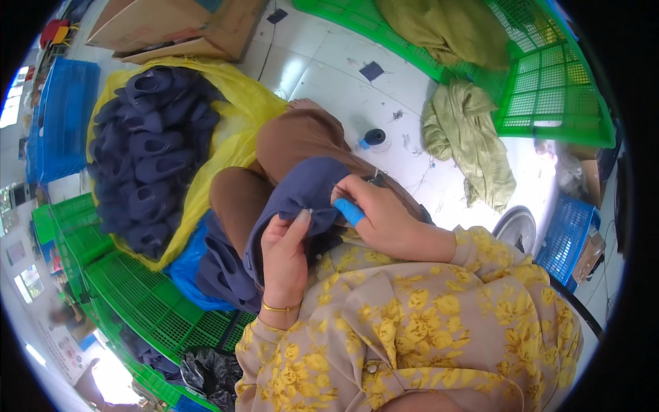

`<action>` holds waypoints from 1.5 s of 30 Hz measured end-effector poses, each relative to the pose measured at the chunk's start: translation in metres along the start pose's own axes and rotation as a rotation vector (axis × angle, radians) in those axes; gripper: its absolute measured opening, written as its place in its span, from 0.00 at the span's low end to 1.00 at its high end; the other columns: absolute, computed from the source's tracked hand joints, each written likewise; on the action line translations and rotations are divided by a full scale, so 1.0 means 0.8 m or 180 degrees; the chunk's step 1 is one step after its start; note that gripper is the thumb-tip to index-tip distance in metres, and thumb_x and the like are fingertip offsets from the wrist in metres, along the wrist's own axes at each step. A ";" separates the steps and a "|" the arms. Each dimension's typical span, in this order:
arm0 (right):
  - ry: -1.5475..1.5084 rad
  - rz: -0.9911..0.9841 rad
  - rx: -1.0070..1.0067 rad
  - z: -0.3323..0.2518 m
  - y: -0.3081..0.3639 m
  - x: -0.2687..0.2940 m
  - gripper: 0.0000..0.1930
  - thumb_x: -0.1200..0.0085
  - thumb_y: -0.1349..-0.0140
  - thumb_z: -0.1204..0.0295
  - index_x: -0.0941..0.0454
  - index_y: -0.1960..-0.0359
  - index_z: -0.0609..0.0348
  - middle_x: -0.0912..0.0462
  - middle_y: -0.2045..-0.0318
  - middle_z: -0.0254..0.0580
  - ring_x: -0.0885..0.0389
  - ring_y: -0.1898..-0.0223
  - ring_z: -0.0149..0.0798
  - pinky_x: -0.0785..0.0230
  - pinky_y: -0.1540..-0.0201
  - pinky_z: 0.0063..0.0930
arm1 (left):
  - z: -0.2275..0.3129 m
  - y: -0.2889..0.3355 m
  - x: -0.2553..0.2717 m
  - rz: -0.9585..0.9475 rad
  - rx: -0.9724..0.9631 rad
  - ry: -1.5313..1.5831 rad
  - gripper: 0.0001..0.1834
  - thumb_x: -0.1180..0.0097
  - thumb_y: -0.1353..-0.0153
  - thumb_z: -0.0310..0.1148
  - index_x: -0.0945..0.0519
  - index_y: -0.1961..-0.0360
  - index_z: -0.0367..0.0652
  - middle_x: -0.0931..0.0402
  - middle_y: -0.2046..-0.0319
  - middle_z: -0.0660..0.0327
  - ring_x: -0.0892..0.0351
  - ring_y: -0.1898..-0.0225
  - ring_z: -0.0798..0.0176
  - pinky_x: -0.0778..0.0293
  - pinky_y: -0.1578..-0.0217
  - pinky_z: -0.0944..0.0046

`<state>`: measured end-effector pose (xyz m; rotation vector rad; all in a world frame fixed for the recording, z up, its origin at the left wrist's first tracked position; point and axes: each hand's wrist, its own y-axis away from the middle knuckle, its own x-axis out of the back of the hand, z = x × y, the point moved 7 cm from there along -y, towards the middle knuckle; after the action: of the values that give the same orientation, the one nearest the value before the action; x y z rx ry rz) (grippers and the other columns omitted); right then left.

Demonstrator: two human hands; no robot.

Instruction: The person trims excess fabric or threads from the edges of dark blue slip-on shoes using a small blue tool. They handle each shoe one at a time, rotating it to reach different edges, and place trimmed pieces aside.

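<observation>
A curved navy fabric piece (302, 187) lies over my raised knees, bunched between my two hands. My left hand (284, 255) is closed, pinching its gathered edge between thumb and fingers; a tiny pale spot shows at the thumb tip. From the other side my right hand (384, 218) grips the same cloth, its fingers bent and blue tape wrapped round one digit. Whether a needle or thread sits between the fingers is too small to tell. More navy pieces (230, 271) rest beside my left thigh, on a blue bag (189, 269).
To the left, a yellow sack (237, 134) holds a heap of navy pieces with oval openings (161, 165). Green crates (147, 288) stand at lower left and another crate (549, 96) at upper right, with olive cloth (467, 141) hanging out. A dark thread spool (374, 137) stands on the floor.
</observation>
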<state>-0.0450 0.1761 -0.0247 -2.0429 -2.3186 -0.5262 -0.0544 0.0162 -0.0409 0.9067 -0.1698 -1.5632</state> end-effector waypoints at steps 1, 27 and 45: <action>0.0009 -0.0026 0.0063 -0.003 0.000 -0.001 0.16 0.47 0.41 0.77 0.29 0.50 0.58 0.19 0.65 0.54 0.19 0.64 0.55 0.28 0.63 0.40 | 0.002 0.000 0.004 -0.0069 -0.0067 -0.0016 0.11 0.45 0.35 0.23 0.22 0.52 0.35 0.20 0.55 0.61 0.22 0.53 0.68 0.30 0.46 0.66; 0.0230 -0.0245 0.0389 -0.008 0.009 -0.018 0.14 0.47 0.47 0.78 0.26 0.57 0.56 0.19 0.70 0.50 0.20 0.67 0.54 0.29 0.65 0.45 | -0.013 0.006 0.015 -0.0341 -0.0171 0.0054 0.12 0.46 0.35 0.24 0.22 0.51 0.38 0.21 0.50 0.60 0.24 0.48 0.65 0.34 0.40 0.62; 0.0269 -0.0177 0.0469 -0.003 0.007 -0.028 0.15 0.46 0.44 0.79 0.32 0.55 0.53 0.19 0.70 0.49 0.19 0.68 0.55 0.28 0.68 0.46 | -0.016 0.005 0.015 -0.0283 -0.0205 0.0351 0.12 0.45 0.36 0.22 0.22 0.51 0.37 0.20 0.53 0.61 0.24 0.51 0.67 0.33 0.43 0.64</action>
<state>-0.0367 0.1547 -0.0257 -1.8604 -2.2969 -0.4205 -0.0428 0.0096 -0.0528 0.9580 -0.0005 -1.5869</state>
